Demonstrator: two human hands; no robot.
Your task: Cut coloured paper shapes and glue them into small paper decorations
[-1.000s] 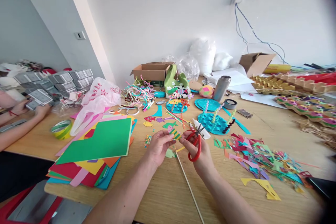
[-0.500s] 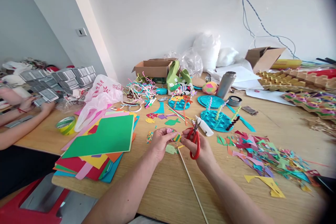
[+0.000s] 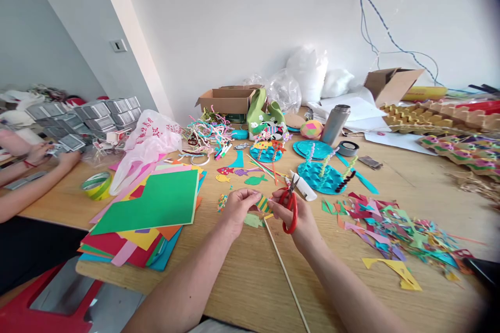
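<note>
Head view: right hand, holding red-handled metal scissors, and left hand pinch between them green-and-yellow-striped paper, likely flimsy, best edge-held.

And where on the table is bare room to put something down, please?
Bare wood lies between the left forearm and the pale stick, and between the right forearm and the yellow scrap. The back is crowded around the colourful strands and green bag.
</note>
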